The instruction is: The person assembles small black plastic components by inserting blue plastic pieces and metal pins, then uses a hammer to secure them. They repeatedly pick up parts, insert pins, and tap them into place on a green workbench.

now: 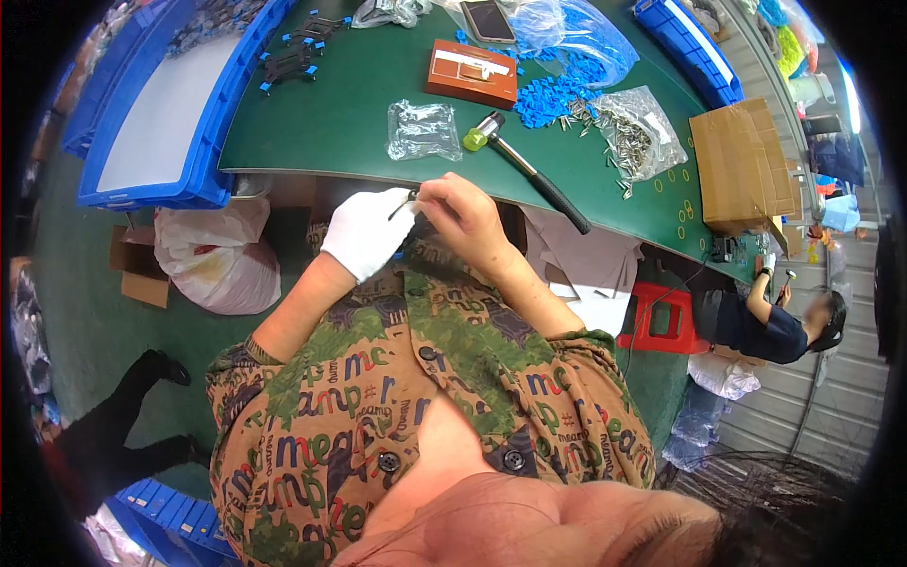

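My left hand [367, 233], in a white glove, and my bare right hand [465, 219] meet at the near edge of the green table [350, 85]. The fingers of both are pinched around a small dark piece [413, 195], mostly hidden by the fingertips. Just beyond them lies a transparent plastic packet [422, 130] with moulded shapes. To its right rests a mallet [529, 173] with a yellow-green face and a black handle. Past the mallet sit a heap of small blue plastic parts [546, 101] and a bag of metal pins [638, 132].
A brown box [471, 74] and a phone [488, 21] lie farther back. Black frames with blue ends [288, 66] sit far left, beside a blue crate [203, 142]. A cardboard box [742, 165] stands right, above a red stool [661, 317]. A co-worker [770, 321] holds a hammer there.
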The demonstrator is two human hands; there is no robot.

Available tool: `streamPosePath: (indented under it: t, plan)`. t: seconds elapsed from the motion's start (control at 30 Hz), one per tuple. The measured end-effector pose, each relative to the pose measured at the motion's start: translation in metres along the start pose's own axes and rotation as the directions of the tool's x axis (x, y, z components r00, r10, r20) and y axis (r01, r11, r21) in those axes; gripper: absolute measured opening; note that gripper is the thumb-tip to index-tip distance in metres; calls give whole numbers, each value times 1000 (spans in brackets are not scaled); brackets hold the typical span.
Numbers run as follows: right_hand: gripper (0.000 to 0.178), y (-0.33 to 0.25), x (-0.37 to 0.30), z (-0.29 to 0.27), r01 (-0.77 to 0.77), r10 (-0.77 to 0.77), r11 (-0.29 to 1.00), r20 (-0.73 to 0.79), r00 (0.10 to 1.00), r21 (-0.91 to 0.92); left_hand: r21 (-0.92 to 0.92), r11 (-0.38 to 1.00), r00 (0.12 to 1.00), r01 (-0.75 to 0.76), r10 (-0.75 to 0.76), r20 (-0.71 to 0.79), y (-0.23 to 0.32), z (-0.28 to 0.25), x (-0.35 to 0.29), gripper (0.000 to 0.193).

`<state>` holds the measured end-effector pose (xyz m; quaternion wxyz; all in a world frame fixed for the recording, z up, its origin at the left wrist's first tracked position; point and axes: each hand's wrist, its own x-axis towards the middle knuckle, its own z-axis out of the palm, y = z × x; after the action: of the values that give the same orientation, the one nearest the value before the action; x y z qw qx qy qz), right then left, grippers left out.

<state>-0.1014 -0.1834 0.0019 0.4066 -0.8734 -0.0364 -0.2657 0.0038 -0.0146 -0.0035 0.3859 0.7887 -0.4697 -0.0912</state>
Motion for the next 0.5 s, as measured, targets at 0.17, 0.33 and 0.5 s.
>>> streamPosePath:
  t: [0.17,0.33,0.5]
  plan:
    - [16,-5,0,7,93,-96,987,-15,995,-133,29,999,999,-39,39,-20,-3,5,-2,24]
    - [17,4,-8,8,-319,303,918,103,947,234,12,1000,989,-10,9,147,-5,-2,4,22]
    - [19,8,-9,11,-383,341,883,190,921,271,-119,990,952,77,-37,303,-17,-7,1,22]
